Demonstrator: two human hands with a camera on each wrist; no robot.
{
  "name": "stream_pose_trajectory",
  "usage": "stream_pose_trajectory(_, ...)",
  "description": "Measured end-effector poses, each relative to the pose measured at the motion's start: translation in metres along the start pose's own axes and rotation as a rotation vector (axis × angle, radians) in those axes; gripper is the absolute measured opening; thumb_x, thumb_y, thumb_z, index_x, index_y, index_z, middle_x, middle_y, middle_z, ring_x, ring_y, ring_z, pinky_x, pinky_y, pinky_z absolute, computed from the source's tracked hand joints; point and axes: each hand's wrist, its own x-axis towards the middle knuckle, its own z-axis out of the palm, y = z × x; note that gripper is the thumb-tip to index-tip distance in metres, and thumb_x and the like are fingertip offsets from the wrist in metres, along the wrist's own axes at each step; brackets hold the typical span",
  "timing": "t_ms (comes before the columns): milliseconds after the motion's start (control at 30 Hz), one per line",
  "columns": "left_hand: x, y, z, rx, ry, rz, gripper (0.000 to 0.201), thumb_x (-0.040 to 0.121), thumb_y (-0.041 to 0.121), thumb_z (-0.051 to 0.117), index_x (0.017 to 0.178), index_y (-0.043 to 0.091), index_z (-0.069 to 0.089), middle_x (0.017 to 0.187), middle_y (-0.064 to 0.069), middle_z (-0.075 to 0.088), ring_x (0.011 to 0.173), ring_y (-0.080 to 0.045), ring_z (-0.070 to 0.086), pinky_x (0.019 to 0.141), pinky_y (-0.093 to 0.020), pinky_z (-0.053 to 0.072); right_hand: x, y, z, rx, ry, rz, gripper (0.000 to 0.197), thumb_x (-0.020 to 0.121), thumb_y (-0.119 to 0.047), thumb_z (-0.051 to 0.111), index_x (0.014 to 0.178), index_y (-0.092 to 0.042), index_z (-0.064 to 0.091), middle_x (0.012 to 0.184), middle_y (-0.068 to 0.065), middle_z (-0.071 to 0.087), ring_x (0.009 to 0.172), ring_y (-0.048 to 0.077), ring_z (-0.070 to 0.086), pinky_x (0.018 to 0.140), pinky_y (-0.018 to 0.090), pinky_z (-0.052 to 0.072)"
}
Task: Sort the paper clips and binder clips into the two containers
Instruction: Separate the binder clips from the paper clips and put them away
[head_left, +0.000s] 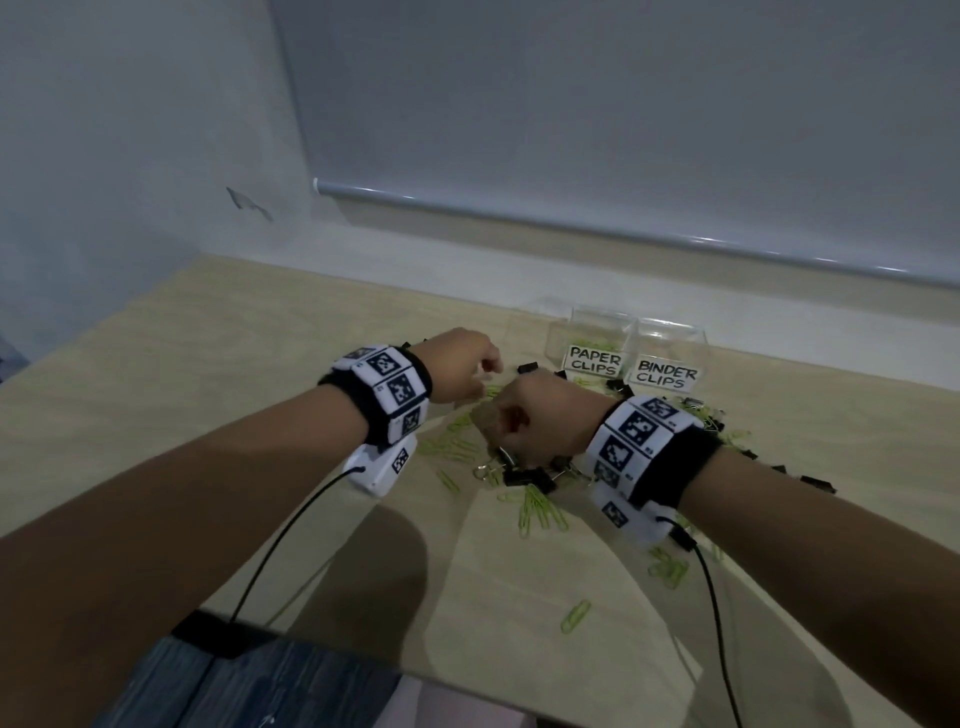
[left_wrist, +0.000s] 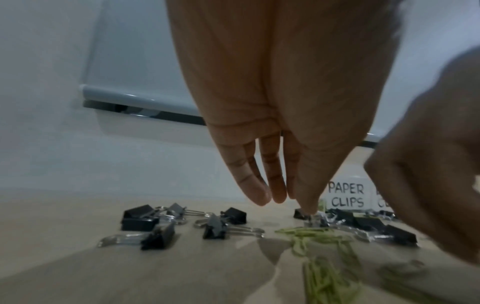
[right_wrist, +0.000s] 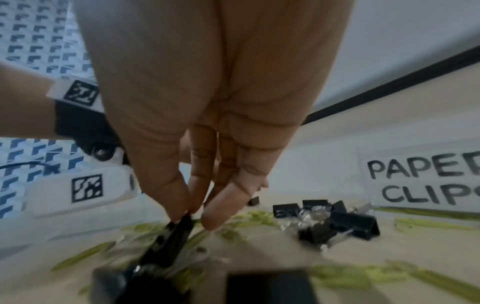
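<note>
Green paper clips (head_left: 540, 506) and black binder clips (left_wrist: 218, 224) lie mixed on the wooden table (head_left: 208, 374). Two clear containers stand at the back, one labelled PAPER CLIPS (head_left: 595, 358) with a few green clips inside, one labelled BINDER CLIPS (head_left: 667, 375). My right hand (right_wrist: 194, 218) points down over the middle of the pile, and its thumb and a finger pinch the top of a black binder clip (right_wrist: 171, 238). My left hand (left_wrist: 285, 201) hangs just left of it, fingers straight and close together, its thumb tip low over a binder clip's wire handle (left_wrist: 315, 218). Nothing shows between those fingers.
More binder clips (head_left: 818, 483) and paper clips (head_left: 670, 566) are spread to the right, behind my right wrist. One paper clip (head_left: 576, 616) lies alone near the table's front edge. A wall with a lowered blind (head_left: 623, 223) stands right behind the containers.
</note>
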Motion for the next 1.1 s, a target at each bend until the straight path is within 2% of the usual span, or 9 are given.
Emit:
stream_pose_trajectory(200, -0.008, 0.020, 0.010, 0.074, -0.071, 0.047, 0.027, 0.089, 0.013, 0.061, 0.115, 0.013, 0.067, 0.111, -0.008, 0.066, 0.098, -0.026, 0.062, 0.075, -0.028, 0.043, 0.003, 0.031, -0.024, 0.027, 0.089, 0.158, 0.006, 0.076, -0.011, 0.067, 0.079, -0.009, 0.072, 0.079, 0.003, 0.069, 0.075, 0.018, 0.063, 0.066, 0.029, 0.049)
stream_pose_trajectory(300, -0.022, 0.018, 0.015, 0.072, -0.070, 0.090, 0.022, 0.089, 0.015, 0.062, 0.109, 0.012, 0.070, 0.106, -0.007, 0.065, 0.094, -0.025, 0.062, 0.073, -0.026, 0.038, -0.004, 0.019, -0.014, 0.064, -0.026, 0.101, 0.016, 0.073, -0.022, 0.074, 0.088, -0.016, 0.073, 0.086, -0.002, 0.069, 0.077, 0.014, 0.062, 0.070, 0.030, 0.053)
stream_pose_trajectory(400, -0.040, 0.016, 0.017, 0.040, -0.091, 0.106, 0.016, 0.089, 0.016, 0.060, 0.099, 0.009, 0.071, 0.104, -0.007, 0.062, 0.094, -0.025, 0.060, 0.074, -0.029, 0.041, -0.008, 0.004, -0.002, 0.036, -0.114, 0.016, 0.024, 0.076, -0.014, 0.071, 0.100, -0.016, 0.072, 0.090, -0.003, 0.063, 0.081, 0.016, 0.060, 0.072, 0.029, 0.050)
stream_pose_trajectory(533, -0.061, 0.021, 0.015, -0.019, -0.059, 0.120, 0.026, 0.088, 0.025, 0.064, 0.112, 0.017, 0.068, 0.107, -0.002, 0.057, 0.094, -0.017, 0.054, 0.079, -0.028, 0.044, -0.014, 0.012, -0.005, 0.006, -0.093, 0.033, 0.020, 0.079, -0.004, 0.060, 0.095, -0.010, 0.072, 0.094, 0.008, 0.068, 0.086, 0.024, 0.063, 0.077, 0.038, 0.054)
stream_pose_trajectory(633, -0.063, 0.033, 0.021, -0.066, -0.055, 0.102, 0.029, 0.086, 0.034, 0.066, 0.110, 0.017, 0.067, 0.098, -0.002, 0.056, 0.085, -0.016, 0.055, 0.072, -0.028, 0.046, -0.025, 0.024, -0.011, -0.028, -0.151, 0.097, 0.025, 0.079, 0.001, 0.056, 0.093, -0.015, 0.069, 0.091, 0.001, 0.064, 0.087, 0.021, 0.061, 0.070, 0.030, 0.050)
stream_pose_trajectory(733, -0.056, 0.043, 0.032, -0.075, -0.026, 0.071, 0.019, 0.087, 0.032, 0.065, 0.097, 0.017, 0.069, 0.086, 0.004, 0.054, 0.076, -0.014, 0.053, 0.065, -0.024, 0.039, -0.036, 0.030, -0.008, -0.008, -0.205, 0.123, 0.022, 0.076, -0.011, 0.070, 0.096, -0.019, 0.069, 0.086, -0.007, 0.061, 0.076, 0.010, 0.057, 0.062, 0.020, 0.046)
stream_pose_trajectory(800, -0.051, 0.047, 0.037, -0.069, 0.009, 0.051, 0.007, 0.086, 0.024, 0.065, 0.082, 0.018, 0.066, 0.075, 0.008, 0.052, 0.072, -0.014, 0.053, 0.059, -0.022, 0.036, -0.038, 0.033, 0.000, 0.011, -0.167, 0.130, 0.015, 0.077, -0.020, 0.074, 0.092, -0.019, 0.070, 0.084, -0.008, 0.064, 0.075, 0.010, 0.059, 0.065, 0.024, 0.049)
stream_pose_trajectory(900, -0.047, 0.048, 0.035, -0.140, 0.008, 0.015, 0.016, 0.083, 0.012, 0.062, 0.069, 0.019, 0.059, 0.066, 0.009, 0.054, 0.068, -0.016, 0.057, 0.060, -0.021, 0.042, -0.037, 0.037, 0.005, 0.027, -0.119, 0.162, 0.010, 0.077, -0.024, 0.073, 0.085, -0.019, 0.070, 0.086, -0.003, 0.069, 0.081, 0.016, 0.063, 0.076, 0.036, 0.056)
stream_pose_trajectory(1100, -0.039, 0.028, 0.001, -0.333, 0.102, -0.098, 0.003, 0.083, 0.016, 0.066, 0.082, 0.014, 0.067, 0.076, 0.003, 0.066, 0.065, -0.011, 0.061, 0.060, -0.020, 0.046, -0.028, 0.045, -0.022, 0.165, 0.016, 0.253, 0.006, 0.084, -0.015, 0.061, 0.087, -0.014, 0.067, 0.091, 0.002, 0.069, 0.082, 0.016, 0.064, 0.079, 0.033, 0.056)
